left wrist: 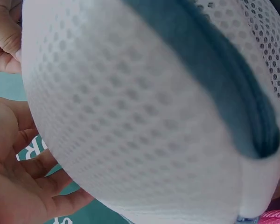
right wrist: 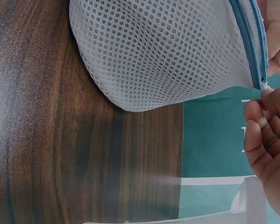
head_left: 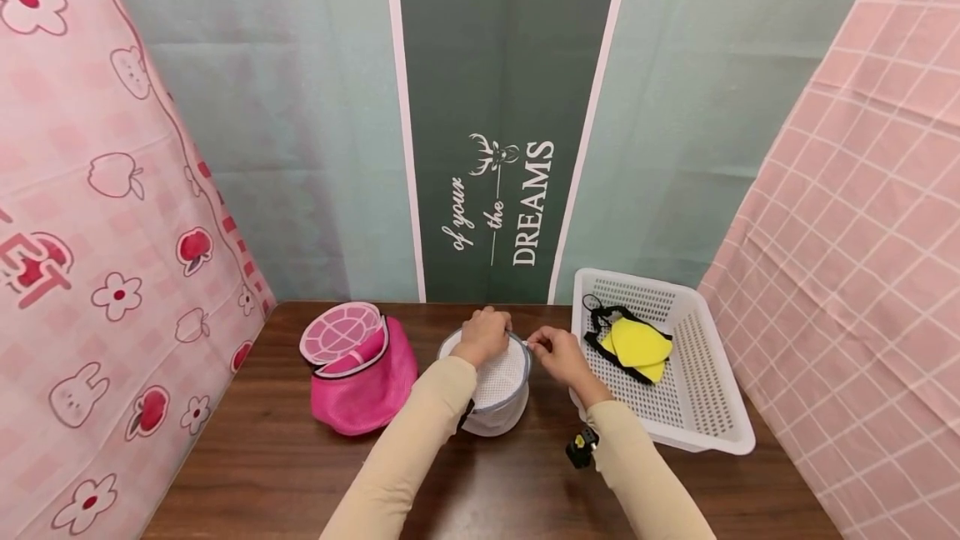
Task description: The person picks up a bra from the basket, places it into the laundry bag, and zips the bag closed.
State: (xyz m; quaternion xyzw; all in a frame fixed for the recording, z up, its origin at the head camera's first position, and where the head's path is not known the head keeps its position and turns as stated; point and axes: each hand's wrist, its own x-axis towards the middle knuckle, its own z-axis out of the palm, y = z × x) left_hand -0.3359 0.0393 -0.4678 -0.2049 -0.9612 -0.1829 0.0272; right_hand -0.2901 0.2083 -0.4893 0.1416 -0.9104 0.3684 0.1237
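Observation:
A white mesh laundry bag (head_left: 495,419) with a blue-grey zipped rim stands on the table, its round mesh lid lying over the top. My left hand (head_left: 485,336) holds the bag at its far rim; in the left wrist view, the fingers (left wrist: 67,204) curve against the mesh. At the right side of the rim, my right hand (head_left: 558,354) pinches the small white zipper pull (right wrist: 266,87) between thumb and fingertips. The zip teeth (right wrist: 253,39) run along the rim above that pull in the right wrist view.
On the left stands a bright pink mesh laundry bag (head_left: 367,390), its round lid tipped back. To the right, a white plastic basket (head_left: 708,373) contains a yellow and black garment (head_left: 637,344) with straps. Curtains hang behind and along both sides of the wooden table (head_left: 247,457).

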